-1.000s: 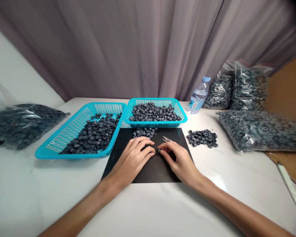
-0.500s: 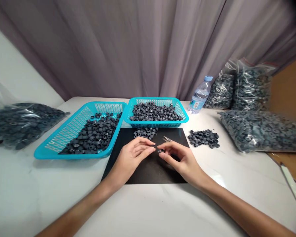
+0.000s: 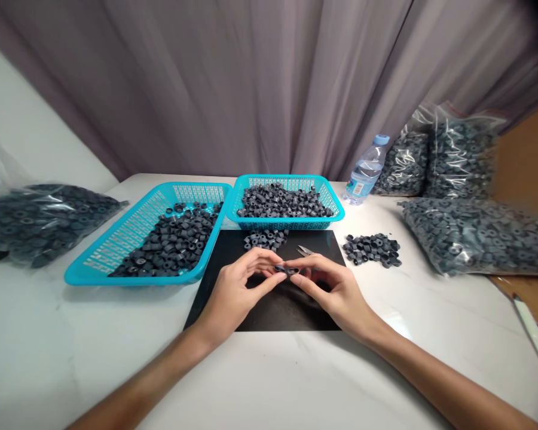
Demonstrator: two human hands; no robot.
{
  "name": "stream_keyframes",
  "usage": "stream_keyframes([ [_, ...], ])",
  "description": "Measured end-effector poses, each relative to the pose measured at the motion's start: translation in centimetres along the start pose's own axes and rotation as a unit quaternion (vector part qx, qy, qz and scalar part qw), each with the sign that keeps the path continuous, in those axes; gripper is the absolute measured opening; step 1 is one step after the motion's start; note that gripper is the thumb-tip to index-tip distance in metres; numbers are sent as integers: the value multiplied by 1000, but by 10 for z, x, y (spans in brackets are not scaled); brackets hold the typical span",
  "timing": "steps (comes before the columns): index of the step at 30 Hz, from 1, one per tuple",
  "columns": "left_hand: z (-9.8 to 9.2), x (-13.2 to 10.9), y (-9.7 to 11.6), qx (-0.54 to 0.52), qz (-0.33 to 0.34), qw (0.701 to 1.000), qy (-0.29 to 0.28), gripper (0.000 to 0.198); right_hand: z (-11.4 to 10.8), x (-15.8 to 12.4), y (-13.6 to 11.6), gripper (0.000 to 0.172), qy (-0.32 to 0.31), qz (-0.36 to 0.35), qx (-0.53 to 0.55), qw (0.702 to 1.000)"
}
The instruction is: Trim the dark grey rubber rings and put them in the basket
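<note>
Reaching forward over the white table (image 3: 269, 382), both forearms end above a black mat (image 3: 269, 313) that lies flat at the table's centre. The left hand (image 3: 235, 292) and right hand (image 3: 341, 295) meet fingertip to fingertip. Thumb and forefinger of each hand are closed on one small dark ring (image 3: 287, 270), held just above the mat between the two hands; the other fingers curl loosely.

Just beyond the fingertips, metal snips (image 3: 303, 251) lie on the mat. A small heap of rings (image 3: 265, 239) sits at the mat's far edge. A loose heap (image 3: 372, 249) lies on the table to the right of the mat.

Two turquoise baskets hold more rings: the large basket (image 3: 130, 278) at left, the smaller basket (image 3: 291, 225) behind the mat. Farther back stand a water bottle (image 3: 365, 172) and clear bags of rings (image 3: 475, 236), before a grey curtain (image 3: 251, 89).
</note>
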State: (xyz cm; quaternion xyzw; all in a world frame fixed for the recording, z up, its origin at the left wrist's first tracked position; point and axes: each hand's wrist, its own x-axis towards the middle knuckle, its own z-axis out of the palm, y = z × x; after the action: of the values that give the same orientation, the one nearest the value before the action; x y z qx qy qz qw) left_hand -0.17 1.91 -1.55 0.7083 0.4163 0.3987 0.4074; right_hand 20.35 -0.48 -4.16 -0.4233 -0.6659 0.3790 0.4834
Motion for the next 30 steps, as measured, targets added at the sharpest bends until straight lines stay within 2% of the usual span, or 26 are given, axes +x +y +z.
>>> stream_keyframes([
  [19, 1, 0, -2, -34, -5, 999, 7, 23, 0, -1, 1, 25, 27, -32, -34, 999],
  [30, 0, -1, -2, 3, -2, 1000, -21, 21, 2, -3, 0, 23, 22, -11, -13, 1000],
])
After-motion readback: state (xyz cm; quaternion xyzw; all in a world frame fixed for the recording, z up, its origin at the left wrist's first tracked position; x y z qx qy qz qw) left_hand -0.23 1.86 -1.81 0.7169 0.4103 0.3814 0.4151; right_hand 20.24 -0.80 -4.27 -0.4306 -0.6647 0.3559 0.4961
